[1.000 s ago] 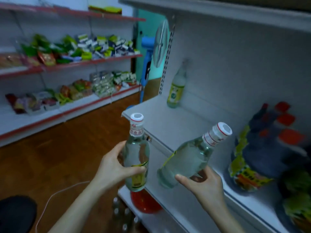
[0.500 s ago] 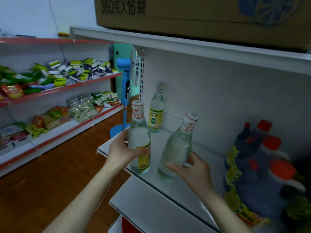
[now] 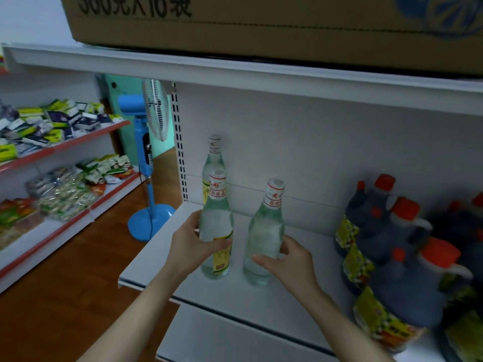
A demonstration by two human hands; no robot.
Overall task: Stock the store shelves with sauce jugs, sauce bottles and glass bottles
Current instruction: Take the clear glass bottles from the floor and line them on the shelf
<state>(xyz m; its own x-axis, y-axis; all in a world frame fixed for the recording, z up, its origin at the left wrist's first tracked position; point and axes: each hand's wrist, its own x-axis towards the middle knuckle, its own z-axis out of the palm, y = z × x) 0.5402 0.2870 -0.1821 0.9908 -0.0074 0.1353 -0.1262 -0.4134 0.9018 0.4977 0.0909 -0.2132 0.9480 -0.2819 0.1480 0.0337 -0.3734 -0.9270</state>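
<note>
My left hand (image 3: 193, 244) grips a clear glass bottle (image 3: 216, 220) with a yellow label and white-red cap, upright on the white shelf (image 3: 292, 296). My right hand (image 3: 286, 259) grips a second clear glass bottle (image 3: 265, 231), which leans slightly right, its base on the shelf. A third glass bottle (image 3: 213, 155) stands behind the left one against the back panel. Dark sauce jugs (image 3: 407, 278) with orange caps and yellow labels fill the shelf's right side.
A cardboard box (image 3: 261, 22) sits on the shelf above. A blue pedestal fan (image 3: 146, 163) stands on the wooden floor to the left. Shelves of packaged snacks (image 3: 60, 158) line the far left wall. A lower white shelf (image 3: 235, 335) juts out below.
Both hands have carried the bottles up and inward from in front of the shelf and set them down on it. The right bottle went from steeply tilted to nearly upright.
</note>
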